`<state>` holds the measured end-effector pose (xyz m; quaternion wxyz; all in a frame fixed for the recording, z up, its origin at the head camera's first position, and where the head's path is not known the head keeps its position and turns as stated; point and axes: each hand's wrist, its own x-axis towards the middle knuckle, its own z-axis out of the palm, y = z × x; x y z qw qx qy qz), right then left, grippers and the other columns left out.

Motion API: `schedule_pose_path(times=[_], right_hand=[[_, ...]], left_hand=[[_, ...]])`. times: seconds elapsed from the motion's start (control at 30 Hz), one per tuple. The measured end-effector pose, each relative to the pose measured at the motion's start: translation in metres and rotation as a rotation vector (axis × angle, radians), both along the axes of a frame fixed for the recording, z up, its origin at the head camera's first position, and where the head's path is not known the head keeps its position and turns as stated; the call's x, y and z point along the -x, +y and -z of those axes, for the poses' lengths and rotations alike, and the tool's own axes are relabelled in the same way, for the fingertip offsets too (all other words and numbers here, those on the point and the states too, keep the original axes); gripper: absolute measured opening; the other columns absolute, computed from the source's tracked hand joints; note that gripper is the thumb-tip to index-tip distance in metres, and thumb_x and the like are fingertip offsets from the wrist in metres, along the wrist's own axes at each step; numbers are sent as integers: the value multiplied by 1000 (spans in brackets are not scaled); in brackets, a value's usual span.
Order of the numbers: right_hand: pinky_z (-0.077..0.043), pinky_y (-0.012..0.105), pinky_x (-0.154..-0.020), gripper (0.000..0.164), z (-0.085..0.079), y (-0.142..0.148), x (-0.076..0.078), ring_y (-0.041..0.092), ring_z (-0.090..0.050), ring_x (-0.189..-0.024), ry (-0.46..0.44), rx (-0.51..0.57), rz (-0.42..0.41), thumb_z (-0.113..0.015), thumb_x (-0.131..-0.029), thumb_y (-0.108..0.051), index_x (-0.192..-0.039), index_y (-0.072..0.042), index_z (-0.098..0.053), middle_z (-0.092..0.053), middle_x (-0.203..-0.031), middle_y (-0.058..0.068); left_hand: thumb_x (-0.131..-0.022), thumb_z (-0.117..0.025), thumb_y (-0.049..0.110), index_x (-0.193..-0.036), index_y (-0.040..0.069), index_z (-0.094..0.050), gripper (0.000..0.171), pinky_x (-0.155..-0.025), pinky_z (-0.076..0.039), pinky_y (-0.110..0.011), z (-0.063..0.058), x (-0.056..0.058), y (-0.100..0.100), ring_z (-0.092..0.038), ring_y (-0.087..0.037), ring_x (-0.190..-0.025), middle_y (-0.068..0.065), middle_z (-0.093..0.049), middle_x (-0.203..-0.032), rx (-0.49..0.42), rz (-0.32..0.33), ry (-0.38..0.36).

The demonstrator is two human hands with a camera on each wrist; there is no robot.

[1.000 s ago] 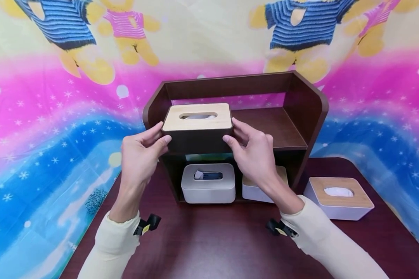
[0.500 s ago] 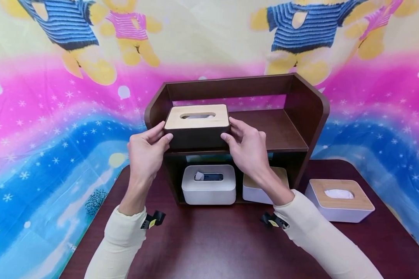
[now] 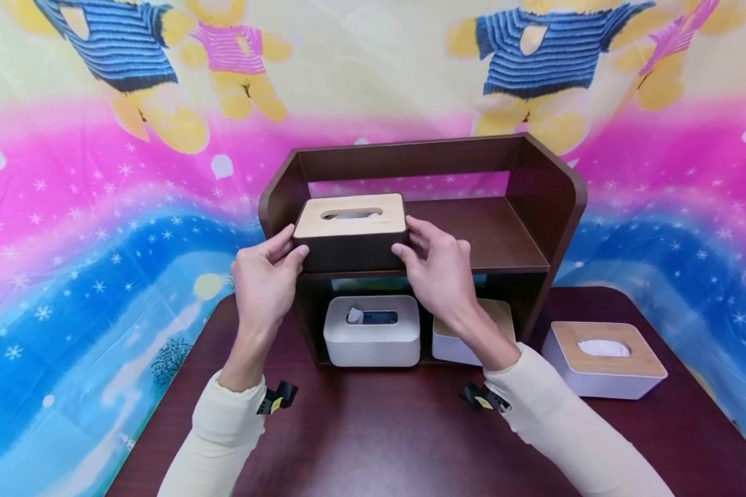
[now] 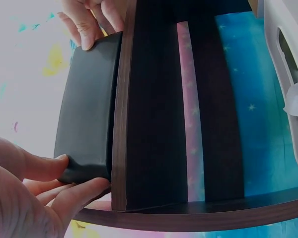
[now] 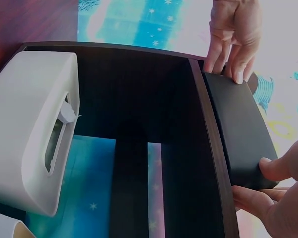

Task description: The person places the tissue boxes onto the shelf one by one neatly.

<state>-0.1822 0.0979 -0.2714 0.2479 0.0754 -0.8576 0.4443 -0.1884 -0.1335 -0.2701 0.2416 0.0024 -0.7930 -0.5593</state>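
A black tissue box (image 3: 351, 252) with a pale wooden lid sits at the left front of the upper shelf of a dark brown wooden rack (image 3: 479, 228). My left hand (image 3: 264, 279) grips its left end, thumb on the front face. At the right end, my right hand (image 3: 438, 273) holds it the same way. In the left wrist view the box's underside lies along the shelf board (image 4: 123, 124), seemingly touching it. Below, on the lower level, stand a white tissue box (image 3: 371, 343) and a second white box with a wooden lid (image 3: 444, 342), partly hidden by my right forearm.
Another white tissue box with a wooden lid (image 3: 603, 376) stands on the dark red table (image 3: 373, 435), right of the rack. The rack's raised side panels (image 3: 550, 186) flank the upper shelf. A printed cloth (image 3: 379, 62) hangs behind.
Both hands have carried the black tissue box slightly left and back over the shelf, then lowered it. The shelf's front edge now shows beneath it. The other boxes stay put.
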Motion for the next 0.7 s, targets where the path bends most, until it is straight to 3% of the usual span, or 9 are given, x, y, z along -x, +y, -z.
schedule_pose_path(times=[0.5,0.7], right_hand=[[-62,42,-99,57,5,0,-4,30,-70,-131,17,13,-20,-80,-99,-17,-150,-2,-61,-69,-143,19],[-62,43,-100,62,4,4,-7,30,-72,-127,-15,8,-56,-80,-99,-20,-154,-6,-58,-69,-144,18]], left_hand=[[-99,-78,11,-145,13,-68,46,-88,-62,-25,6,-1,-1,-75,-18,-118,-14,-73,-137,-5,19,23],[-100,-79,18,-148,14,-66,51,-101,-61,-39,9,-4,-4,-74,-25,-124,-15,-70,-143,33,28,21]])
